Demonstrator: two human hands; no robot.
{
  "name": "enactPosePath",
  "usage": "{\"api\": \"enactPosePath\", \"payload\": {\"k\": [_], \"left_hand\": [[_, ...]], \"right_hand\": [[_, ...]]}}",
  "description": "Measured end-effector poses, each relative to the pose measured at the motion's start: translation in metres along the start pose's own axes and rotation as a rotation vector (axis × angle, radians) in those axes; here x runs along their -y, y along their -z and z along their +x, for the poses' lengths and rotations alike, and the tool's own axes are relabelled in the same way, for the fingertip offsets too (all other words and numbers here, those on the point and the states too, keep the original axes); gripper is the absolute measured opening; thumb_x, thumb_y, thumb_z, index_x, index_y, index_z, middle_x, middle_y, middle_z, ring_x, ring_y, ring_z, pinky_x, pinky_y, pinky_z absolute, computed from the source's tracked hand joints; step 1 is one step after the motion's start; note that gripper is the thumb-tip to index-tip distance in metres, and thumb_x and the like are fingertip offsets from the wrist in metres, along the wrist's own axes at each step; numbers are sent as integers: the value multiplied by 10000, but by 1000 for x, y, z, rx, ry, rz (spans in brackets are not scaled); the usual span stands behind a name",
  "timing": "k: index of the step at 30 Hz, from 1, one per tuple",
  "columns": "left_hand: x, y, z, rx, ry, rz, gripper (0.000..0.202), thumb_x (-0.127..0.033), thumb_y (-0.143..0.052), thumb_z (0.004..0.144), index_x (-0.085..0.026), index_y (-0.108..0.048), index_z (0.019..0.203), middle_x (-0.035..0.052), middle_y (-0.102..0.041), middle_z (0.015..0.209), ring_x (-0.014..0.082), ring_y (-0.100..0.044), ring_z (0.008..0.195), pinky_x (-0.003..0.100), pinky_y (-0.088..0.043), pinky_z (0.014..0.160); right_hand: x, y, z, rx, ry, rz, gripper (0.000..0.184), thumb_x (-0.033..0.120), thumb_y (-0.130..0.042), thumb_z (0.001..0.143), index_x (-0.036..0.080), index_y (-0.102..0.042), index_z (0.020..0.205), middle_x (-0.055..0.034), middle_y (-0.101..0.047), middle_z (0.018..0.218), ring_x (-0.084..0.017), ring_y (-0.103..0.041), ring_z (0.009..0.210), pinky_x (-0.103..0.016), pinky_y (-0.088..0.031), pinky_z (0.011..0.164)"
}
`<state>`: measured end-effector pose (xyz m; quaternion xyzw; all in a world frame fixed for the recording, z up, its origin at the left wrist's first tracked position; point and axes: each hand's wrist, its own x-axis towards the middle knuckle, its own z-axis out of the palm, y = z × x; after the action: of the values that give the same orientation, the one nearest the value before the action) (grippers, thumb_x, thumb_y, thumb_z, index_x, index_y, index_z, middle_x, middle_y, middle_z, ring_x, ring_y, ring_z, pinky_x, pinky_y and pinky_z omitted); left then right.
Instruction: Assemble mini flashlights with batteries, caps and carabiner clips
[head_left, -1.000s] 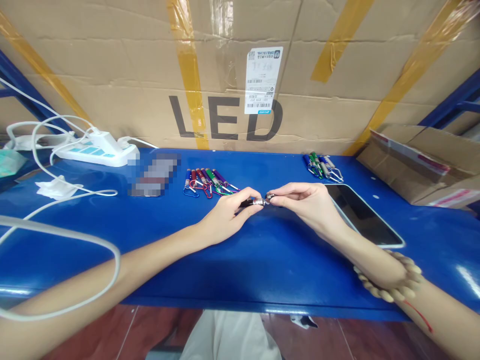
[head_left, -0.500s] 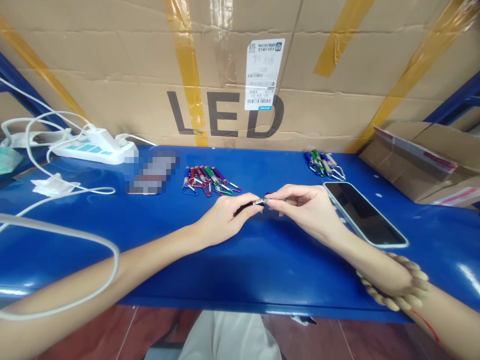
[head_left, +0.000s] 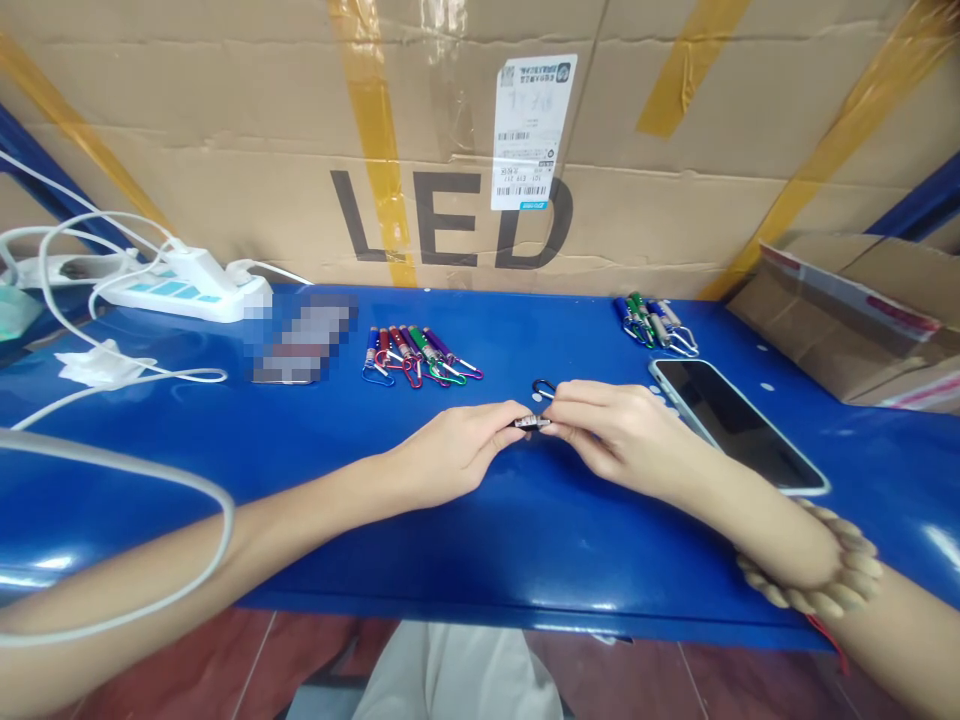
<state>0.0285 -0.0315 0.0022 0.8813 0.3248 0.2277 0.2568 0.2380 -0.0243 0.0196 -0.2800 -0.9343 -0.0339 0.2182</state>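
Observation:
A small black keychain flashlight (head_left: 529,423) with a silvery printed label is held between both hands above the table's middle. My left hand (head_left: 454,450) pinches its left end between thumb and fingers, hiding most of the body. My right hand (head_left: 626,430) is closed on the other end, and a black carabiner clip (head_left: 543,386) sticks out above its fingertips. Beyond my left hand lies a row of several colored keychain flashlights (head_left: 411,350) with carabiners. Another cluster of flashlights (head_left: 651,322), in blue, green and silver, lies at the back right.
A phone (head_left: 742,425) lies just right of my right hand. An open cardboard box (head_left: 847,320) stands at the right. A white power strip (head_left: 187,290) and loose cables occupy the left of the blue table (head_left: 480,560). A large carton (head_left: 270,130) closes off the back.
Both hands have shifted slightly right and down in the picture with the flashlight. My right hand has turned more knuckles-up, and the black carabiner shows more clearly above it.

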Motion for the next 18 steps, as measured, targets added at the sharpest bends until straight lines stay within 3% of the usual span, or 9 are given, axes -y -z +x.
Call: {"api": "enactPosePath", "payload": {"k": [4,9,15,18], "left_hand": [[4,-5,-1,-16,-55,115,228,-216,-333,936,-176,-536,1033,65,-664,990,171,-630,896,249,-471,795],[4,-5,-2,32,-11,216,260,-250,-314,940,-176,-545,1035,76,-674,967,208,-645,892,284,-485,762],[0,-1,3,34,86,26,226,-251,-313,946,-208,-534,965,29,-656,1000,165,-619,912,264,-446,800],[0,1,6,-7,187,-89,206,-282,-321,944,-204,-511,952,5,-628,875,147,-592,799,248,-418,715]], "right_hand": [[3,-7,-2,10,22,41,324,210,-362,939,164,-585,709,-50,-577,664,-139,-519,597,-248,-381,565],[8,-9,2,88,-200,429,323,211,-425,914,170,-552,620,1,-579,577,-94,-515,544,-200,-391,564],[2,-4,6,137,-344,568,316,273,-442,906,159,-625,676,24,-555,561,-69,-458,486,-183,-354,497],[-3,0,9,92,-394,574,311,361,-484,892,153,-654,736,13,-580,603,-79,-483,527,-187,-371,517]]}}
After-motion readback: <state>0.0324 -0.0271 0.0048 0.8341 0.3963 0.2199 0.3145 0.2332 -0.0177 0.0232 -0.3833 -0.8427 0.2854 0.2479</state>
